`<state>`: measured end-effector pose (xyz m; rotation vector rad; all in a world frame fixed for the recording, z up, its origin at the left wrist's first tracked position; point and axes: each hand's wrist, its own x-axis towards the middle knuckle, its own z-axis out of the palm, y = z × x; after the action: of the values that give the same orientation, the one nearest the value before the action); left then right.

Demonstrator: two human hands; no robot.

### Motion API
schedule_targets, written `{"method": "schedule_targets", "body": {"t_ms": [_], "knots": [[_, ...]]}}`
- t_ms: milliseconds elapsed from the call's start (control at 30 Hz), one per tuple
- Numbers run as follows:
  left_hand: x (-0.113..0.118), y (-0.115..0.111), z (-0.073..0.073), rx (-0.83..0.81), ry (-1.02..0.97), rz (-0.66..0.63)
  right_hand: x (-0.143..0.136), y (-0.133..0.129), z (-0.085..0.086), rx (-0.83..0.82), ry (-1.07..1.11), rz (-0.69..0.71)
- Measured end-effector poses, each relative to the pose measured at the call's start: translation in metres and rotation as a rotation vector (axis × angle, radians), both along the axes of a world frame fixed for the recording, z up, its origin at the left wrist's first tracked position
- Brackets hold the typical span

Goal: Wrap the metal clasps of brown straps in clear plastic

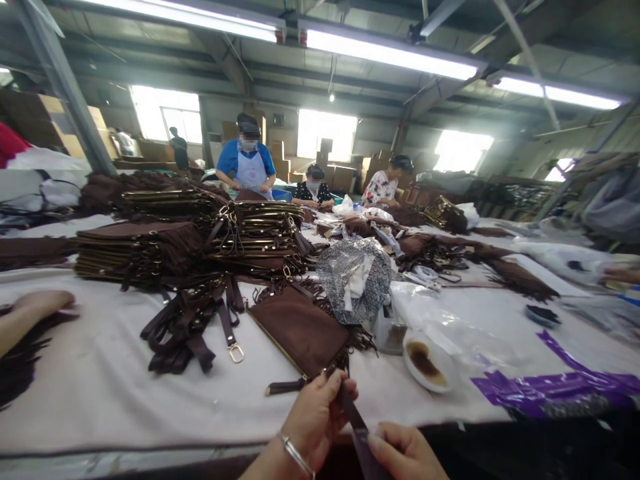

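Note:
At the table's near edge, my left hand [316, 415], with a metal bangle on its wrist, pinches a dark brown strap [356, 419]. Lower right, my right hand [403, 450] grips the same strap between thumb and fingers. The strap runs between both hands and drops out of the picture. Just beyond my left hand lies a brown fringed pouch [305, 327] with a gold zip along its side. A short brown zip pull or wristlet end [285, 387] sticks out to its left. Loose brown straps [183, 333] with metal clasps lie farther left.
Stacked brown pouches [140, 250] rise behind. A crumpled bubble-wrap bundle [355, 280] and a white dish with brown liquid [425, 360] stand right of the pouch. Purple plastic [555, 393] lies at right. A co-worker's hand [43, 310] touches fringe at left; other people work across the table.

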<state>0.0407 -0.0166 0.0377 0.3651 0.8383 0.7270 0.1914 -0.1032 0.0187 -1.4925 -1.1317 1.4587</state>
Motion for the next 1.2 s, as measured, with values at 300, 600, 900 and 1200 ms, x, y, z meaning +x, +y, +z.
{"method": "schedule_targets", "body": {"t_ms": [300,600,900,1200], "knots": [[-0.013,-0.025,-0.009,0.065,-0.078,-0.160,-0.025,0.014,0.017,-0.009,-0.015,-0.142],[-0.011,-0.002,-0.010,-0.031,0.064,-0.039,-0.019,-0.003,0.002,-0.062,-0.047,-0.108],[-0.010,-0.006,-0.011,0.058,0.040,0.002,-0.029,0.023,0.006,0.022,-0.174,-0.180],[-0.017,-0.007,-0.015,0.089,-0.129,-0.032,-0.044,0.065,0.011,-0.006,0.036,-0.288]]}}
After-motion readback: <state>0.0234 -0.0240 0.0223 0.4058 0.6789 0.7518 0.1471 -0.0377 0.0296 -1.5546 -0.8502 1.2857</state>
